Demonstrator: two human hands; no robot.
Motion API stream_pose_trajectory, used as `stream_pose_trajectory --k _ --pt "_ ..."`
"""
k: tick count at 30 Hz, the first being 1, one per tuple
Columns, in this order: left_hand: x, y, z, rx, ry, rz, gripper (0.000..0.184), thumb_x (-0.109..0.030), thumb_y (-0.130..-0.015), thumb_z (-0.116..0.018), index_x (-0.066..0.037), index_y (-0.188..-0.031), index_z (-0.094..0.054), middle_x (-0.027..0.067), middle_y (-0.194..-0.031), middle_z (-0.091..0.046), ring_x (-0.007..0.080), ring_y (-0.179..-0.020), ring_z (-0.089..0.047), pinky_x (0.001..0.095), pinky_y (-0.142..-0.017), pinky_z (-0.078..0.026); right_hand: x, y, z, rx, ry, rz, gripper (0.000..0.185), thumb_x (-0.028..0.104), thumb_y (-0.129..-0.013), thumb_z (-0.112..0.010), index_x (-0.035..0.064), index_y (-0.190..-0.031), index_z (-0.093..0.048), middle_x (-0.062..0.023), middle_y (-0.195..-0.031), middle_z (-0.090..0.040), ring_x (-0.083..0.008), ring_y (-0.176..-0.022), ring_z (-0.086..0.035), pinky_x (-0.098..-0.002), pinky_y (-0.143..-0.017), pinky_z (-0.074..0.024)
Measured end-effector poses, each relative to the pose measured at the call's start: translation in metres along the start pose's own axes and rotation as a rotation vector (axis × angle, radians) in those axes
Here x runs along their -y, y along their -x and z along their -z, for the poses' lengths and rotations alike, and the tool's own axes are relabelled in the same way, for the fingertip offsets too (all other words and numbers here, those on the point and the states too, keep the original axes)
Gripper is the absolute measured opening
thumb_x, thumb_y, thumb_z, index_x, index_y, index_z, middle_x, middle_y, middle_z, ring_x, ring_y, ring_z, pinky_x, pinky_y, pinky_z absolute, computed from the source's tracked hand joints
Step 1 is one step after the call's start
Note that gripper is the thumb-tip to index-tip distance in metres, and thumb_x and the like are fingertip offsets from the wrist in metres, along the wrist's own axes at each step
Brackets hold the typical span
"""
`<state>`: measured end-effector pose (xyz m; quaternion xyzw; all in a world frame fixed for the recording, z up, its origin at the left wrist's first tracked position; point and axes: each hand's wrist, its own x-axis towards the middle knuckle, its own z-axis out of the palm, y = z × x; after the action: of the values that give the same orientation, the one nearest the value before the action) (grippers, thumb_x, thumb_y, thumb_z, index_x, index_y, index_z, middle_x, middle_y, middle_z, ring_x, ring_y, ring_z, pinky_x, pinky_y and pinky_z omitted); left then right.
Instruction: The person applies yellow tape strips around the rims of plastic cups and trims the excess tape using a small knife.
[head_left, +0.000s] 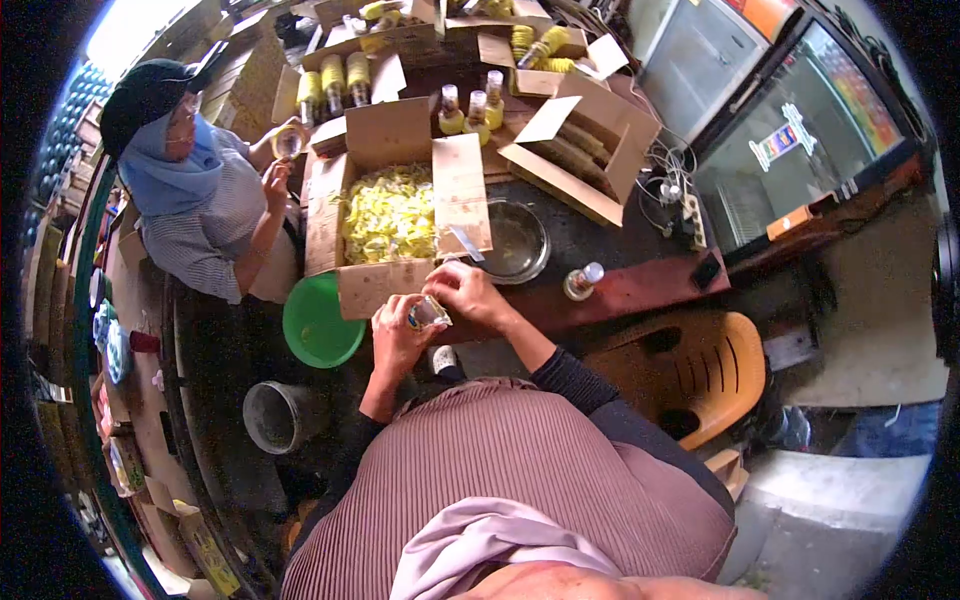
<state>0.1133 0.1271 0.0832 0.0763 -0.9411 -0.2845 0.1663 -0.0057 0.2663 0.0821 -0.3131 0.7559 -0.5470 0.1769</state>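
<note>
My left hand is closed around a small clear container with a yellowish band at its edge. Just above and right of it, my right hand has its fingers bent and pinched together; whatever is in them is too small to make out. Both hands are in front of an open cardboard box filled with yellow pieces that look like labels or wrappers. A pale flat strip lies over the box's right flap, beyond my right hand.
A co-worker on the left holds a round clear container. A green basin, a grey bucket and an orange chair surround me. The table bears a metal bowl, bottles and more cartons.
</note>
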Motion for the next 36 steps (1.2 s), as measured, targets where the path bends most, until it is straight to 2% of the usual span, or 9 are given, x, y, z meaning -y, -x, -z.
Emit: stream_pose_trajectory --k 2,4,8,12,15,20,23,28,36 --pt "-0.01 0.006 -0.006 0.031 -0.011 -0.006 0.05 -0.038 -0.062 -0.081 -0.011 -0.1 -0.062 0.0075 -0.097 -0.062 0.0285 -0.092 -0.061 0.0427 -0.08 -0.047 0.004 0.02 0.0 0.05 -0.064 -0.062 0.03 0.023 -0.079 -0.075 -0.0003 -0.096 -0.064 -0.0056 -0.087 -0.065 -0.0096 -0.08 -0.059 -0.0274 -0.072 -0.0493" --pt "-0.02 0.01 -0.013 0.056 -0.024 -0.012 0.051 -0.039 -0.062 -0.081 -0.012 -0.101 -0.062 0.0068 -0.097 -0.061 0.0278 -0.093 -0.06 0.0433 -0.083 -0.045 -0.005 0.036 0.001 -0.048 -0.087 -0.053 0.036 0.029 -0.074 -0.078 0.0007 -0.092 -0.065 -0.0094 -0.081 -0.066 -0.0171 -0.073 -0.064 -0.0301 -0.068 -0.0513" --pt "-0.043 0.017 -0.029 0.111 -0.049 -0.073 0.05 -0.031 -0.061 -0.081 -0.014 -0.104 -0.061 0.0041 -0.1 -0.059 0.0235 -0.099 -0.057 0.0426 -0.092 -0.038 -0.015 0.064 0.017 -0.121 -0.13 -0.156 0.03 0.025 -0.074 -0.078 0.0005 -0.086 -0.066 -0.0089 -0.08 -0.065 -0.0174 -0.073 -0.064 -0.0306 -0.067 -0.0511" --pt "-0.063 0.022 -0.043 0.153 -0.087 -0.158 0.05 -0.027 -0.06 -0.08 -0.015 -0.104 -0.06 0.0038 -0.1 -0.058 0.0233 -0.1 -0.056 0.0429 -0.094 -0.037 -0.023 0.09 0.035 -0.212 0.036 -0.162 0.024 0.022 -0.075 -0.076 0.0006 -0.08 -0.067 -0.0083 -0.078 -0.066 -0.0143 -0.069 -0.062 -0.0303 -0.063 -0.0487" --pt "-0.074 0.025 -0.051 0.224 -0.053 -0.17 0.05 -0.028 -0.06 -0.081 -0.014 -0.103 -0.061 0.0037 -0.099 -0.058 0.0236 -0.099 -0.056 0.0428 -0.093 -0.037 -0.03 0.107 0.045 -0.203 -0.136 -0.244 0.022 0.022 -0.077 -0.075 0.0014 -0.081 -0.067 -0.0061 -0.07 -0.066 -0.0101 -0.065 -0.057 -0.0291 -0.061 -0.0467" --pt "-0.087 0.03 -0.064 0.272 0.019 -0.181 0.051 -0.031 -0.059 -0.082 -0.012 -0.101 -0.061 0.0056 -0.098 -0.06 0.026 -0.098 -0.058 0.0435 -0.089 -0.04 -0.048 0.131 0.054 -0.231 -0.206 -0.294 0.022 0.022 -0.08 -0.074 0.0016 -0.082 -0.067 -0.0036 -0.073 -0.066 -0.0086 -0.063 -0.056 -0.0272 -0.057 -0.0459" --pt "-0.095 0.029 -0.064 0.301 0.072 -0.224 0.049 -0.03 -0.06 -0.082 -0.013 -0.102 -0.063 0.0038 -0.098 -0.061 0.0221 -0.098 -0.059 0.0421 -0.094 -0.038 -0.053 0.142 0.063 -0.199 -0.522 -0.388 0.021 0.022 -0.084 -0.072 0.0016 -0.085 -0.067 -0.0012 -0.074 -0.065 -0.006 -0.062 -0.054 -0.0227 -0.055 -0.0446" --pt "-0.087 0.033 -0.074 0.473 0.166 -0.273 0.05 -0.031 -0.062 -0.081 -0.013 -0.105 -0.063 0.0047 -0.095 -0.062 0.0218 -0.099 -0.059 0.0431 -0.101 -0.035 -0.06 0.154 0.066 -0.19 -0.45 -0.393 0.022 0.022 -0.083 -0.072 0.0015 -0.085 -0.067 0.0003 -0.072 -0.064 -0.0059 -0.062 -0.054 -0.0227 -0.055 -0.0447" --pt "-0.067 0.028 -0.075 0.487 0.318 -0.25 0.049 -0.028 -0.06 -0.082 -0.011 -0.102 -0.062 0.0047 -0.094 -0.061 0.0231 -0.098 -0.059 0.0416 -0.098 -0.037 -0.079 0.133 0.058 -0.269 -0.455 -0.48 0.014 0.017 -0.086 -0.068 0.0025 -0.085 -0.067 -0.0004 -0.076 -0.065 -0.0065 -0.065 -0.055 -0.0226 -0.061 -0.0458"
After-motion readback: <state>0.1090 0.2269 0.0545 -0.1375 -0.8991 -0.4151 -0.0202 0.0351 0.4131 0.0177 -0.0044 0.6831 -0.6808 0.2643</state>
